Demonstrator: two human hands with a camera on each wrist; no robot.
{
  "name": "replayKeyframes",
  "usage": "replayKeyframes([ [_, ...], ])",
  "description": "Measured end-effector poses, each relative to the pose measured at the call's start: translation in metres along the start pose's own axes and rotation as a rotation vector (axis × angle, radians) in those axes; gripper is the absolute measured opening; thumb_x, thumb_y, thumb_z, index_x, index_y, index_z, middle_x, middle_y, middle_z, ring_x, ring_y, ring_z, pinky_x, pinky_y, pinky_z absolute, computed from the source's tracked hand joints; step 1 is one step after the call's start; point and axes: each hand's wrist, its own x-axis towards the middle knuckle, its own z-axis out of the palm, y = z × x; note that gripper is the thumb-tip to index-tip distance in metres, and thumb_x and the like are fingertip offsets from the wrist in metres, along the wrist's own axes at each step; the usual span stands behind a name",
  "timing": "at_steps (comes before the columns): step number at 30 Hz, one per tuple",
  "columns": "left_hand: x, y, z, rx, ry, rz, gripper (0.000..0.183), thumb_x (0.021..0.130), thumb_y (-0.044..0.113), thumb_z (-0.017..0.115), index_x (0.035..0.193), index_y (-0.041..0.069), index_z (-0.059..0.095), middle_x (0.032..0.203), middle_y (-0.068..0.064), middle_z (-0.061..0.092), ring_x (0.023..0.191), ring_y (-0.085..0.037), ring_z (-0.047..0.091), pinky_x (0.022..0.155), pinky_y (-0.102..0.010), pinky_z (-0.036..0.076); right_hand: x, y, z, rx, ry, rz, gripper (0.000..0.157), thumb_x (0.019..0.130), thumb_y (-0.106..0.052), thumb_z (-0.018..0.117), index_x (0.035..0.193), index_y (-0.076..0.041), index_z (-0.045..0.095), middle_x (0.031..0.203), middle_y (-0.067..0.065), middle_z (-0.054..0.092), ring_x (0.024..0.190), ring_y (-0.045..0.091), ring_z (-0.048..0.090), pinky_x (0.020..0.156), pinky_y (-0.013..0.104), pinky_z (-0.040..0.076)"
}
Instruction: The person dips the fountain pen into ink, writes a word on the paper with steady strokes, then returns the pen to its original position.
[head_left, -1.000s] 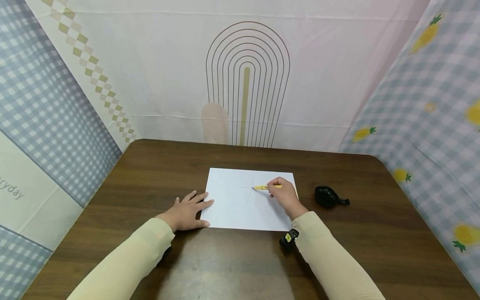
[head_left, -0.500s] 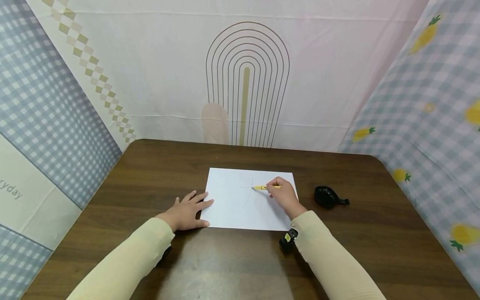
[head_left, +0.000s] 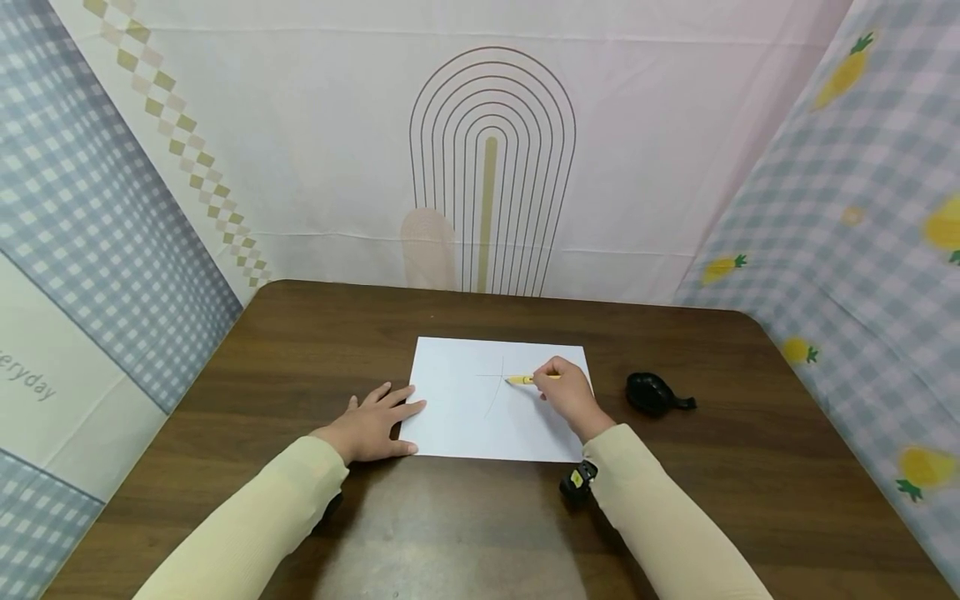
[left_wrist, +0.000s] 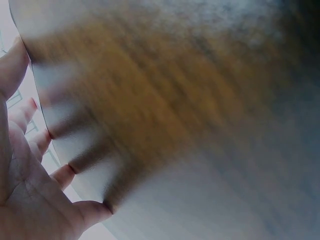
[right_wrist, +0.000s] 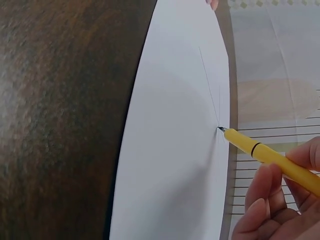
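A sheet of white paper (head_left: 457, 417) lies on the brown table, with a few thin lines crossing right of its middle. My right hand (head_left: 567, 394) pinches a yellow pen (head_left: 522, 380); its dark tip meets the paper close to where the lines cross. In the right wrist view, thumb and fingers close around the pen (right_wrist: 272, 156), and its tip stands at the end of a thin line. My left hand (head_left: 372, 425) rests with fingers spread, its fingertips over the paper's left edge. The left wrist view shows that palm (left_wrist: 30, 185) beside the table top.
To the right of the paper lies a black object with a rounded body and short tail (head_left: 654, 394). A patterned white cloth (head_left: 337, 150) hangs behind the table (head_left: 315, 333). Checked blue cloths (head_left: 847, 250) hang at the sides.
The pen tip has moved slightly down and right of the lines' crossing, with the right hand. The left hand stays where it was. The head view has shifted a little.
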Motion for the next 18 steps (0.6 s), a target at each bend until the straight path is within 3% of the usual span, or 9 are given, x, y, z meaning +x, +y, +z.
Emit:
replayKeyframes([
  [13, 0.0002, -0.0004, 0.0006, 0.001, -0.001, 0.000, 0.069, 0.090, 0.042, 0.067, 0.149, 0.020, 0.040, 0.159, -0.006, 0.024, 0.146, -0.041, 0.012, 0.103, -0.076, 0.011, -0.0047, 0.0014, -0.0036, -0.016, -0.016, 0.002, 0.010, 0.092, -0.015, 0.055, 0.091, -0.006, 0.059, 0.110, 0.012, 0.061, 0.078, 0.020, 0.052, 0.063, 0.027, 0.038],
  [18, 0.0001, -0.0005, 0.0003, 0.000, -0.003, 0.000, 0.069, 0.090, 0.042, 0.066, 0.149, 0.020, 0.040, 0.159, -0.006, 0.023, 0.146, -0.041, 0.012, 0.103, -0.076, 0.011, -0.0063, 0.0033, -0.0062, -0.018, -0.018, -0.008, 0.009, 0.091, -0.013, 0.055, 0.089, -0.005, 0.059, 0.102, 0.011, 0.062, 0.077, 0.019, 0.053, 0.062, 0.027, 0.038],
])
